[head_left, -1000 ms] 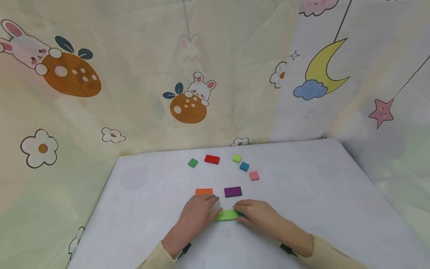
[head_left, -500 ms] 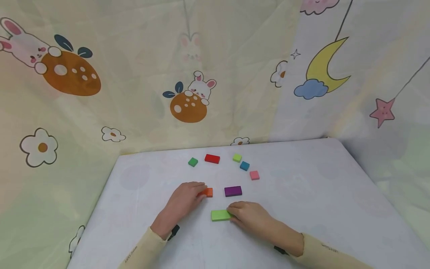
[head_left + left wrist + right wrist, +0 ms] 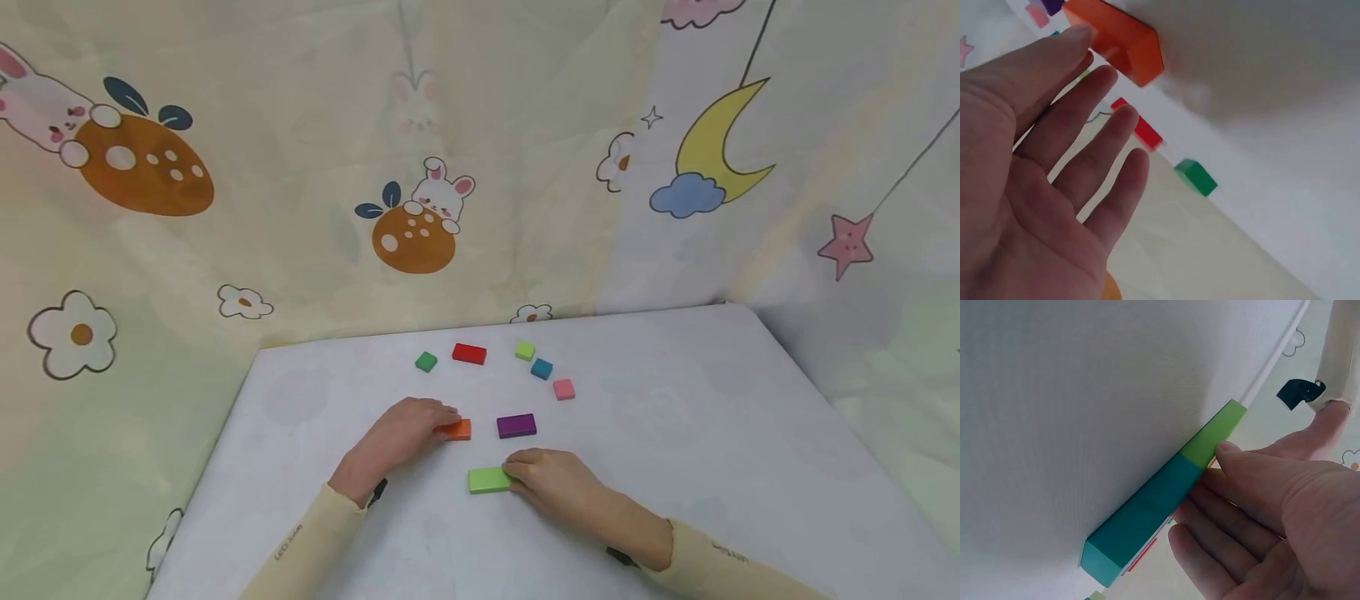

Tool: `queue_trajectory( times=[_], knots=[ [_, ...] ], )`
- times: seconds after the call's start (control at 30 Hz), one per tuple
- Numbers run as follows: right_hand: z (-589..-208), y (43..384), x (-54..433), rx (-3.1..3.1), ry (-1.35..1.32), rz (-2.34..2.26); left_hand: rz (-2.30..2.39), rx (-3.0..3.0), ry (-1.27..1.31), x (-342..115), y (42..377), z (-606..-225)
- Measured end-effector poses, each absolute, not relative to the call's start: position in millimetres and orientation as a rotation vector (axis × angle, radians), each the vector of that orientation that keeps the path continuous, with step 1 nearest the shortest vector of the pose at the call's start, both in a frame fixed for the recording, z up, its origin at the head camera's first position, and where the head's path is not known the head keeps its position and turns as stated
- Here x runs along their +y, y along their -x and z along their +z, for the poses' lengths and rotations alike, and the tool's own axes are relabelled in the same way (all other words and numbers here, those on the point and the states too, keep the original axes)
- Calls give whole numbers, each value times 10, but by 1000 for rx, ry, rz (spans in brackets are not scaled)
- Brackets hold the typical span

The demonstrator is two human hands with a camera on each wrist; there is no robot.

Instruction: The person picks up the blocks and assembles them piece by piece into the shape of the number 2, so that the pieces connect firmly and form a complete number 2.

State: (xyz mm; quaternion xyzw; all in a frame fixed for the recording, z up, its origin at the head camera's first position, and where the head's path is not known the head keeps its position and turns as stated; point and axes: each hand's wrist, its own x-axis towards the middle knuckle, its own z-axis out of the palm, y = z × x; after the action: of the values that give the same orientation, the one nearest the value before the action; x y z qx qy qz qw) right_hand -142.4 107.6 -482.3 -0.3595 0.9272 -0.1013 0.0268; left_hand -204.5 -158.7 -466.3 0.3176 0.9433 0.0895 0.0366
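Note:
My left hand (image 3: 401,433) is at the left end of the orange block (image 3: 459,430), thumb on the near side and fingers over the far side. In the left wrist view the thumb tip overlaps the orange block's edge; the other fingers reach past it, slightly bent. My right hand (image 3: 558,483) pinches the light green block (image 3: 486,480) near its right end. A teal block (image 3: 1141,506) lies end to end with it, showing in the right wrist view but hidden under the hand in the head view. A purple block (image 3: 517,426) lies between and beyond the hands.
Farther back on the white table (image 3: 660,433) lie a green block (image 3: 426,362), a red block (image 3: 469,354), a lime block (image 3: 525,351), a blue block (image 3: 542,368) and a pink block (image 3: 564,389). A patterned curtain (image 3: 300,167) stands behind the table.
My left hand has left the light green block and moved left and away to the orange block. The right hand has slid a little left over the light green block's right end.

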Motion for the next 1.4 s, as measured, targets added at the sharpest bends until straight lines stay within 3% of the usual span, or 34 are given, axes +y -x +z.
queue_trajectory(
  times=[0.43, 1.4],
  knots=[
    [-4798, 1418, 1048, 2865, 1071, -277, -243, 2773, -1110, -1607, 2135, -4512],
    [-4789, 1415, 1053, 2832, 1010, -320, -205, 2666, -1166, -1356, 2224, -4470]
  ],
)
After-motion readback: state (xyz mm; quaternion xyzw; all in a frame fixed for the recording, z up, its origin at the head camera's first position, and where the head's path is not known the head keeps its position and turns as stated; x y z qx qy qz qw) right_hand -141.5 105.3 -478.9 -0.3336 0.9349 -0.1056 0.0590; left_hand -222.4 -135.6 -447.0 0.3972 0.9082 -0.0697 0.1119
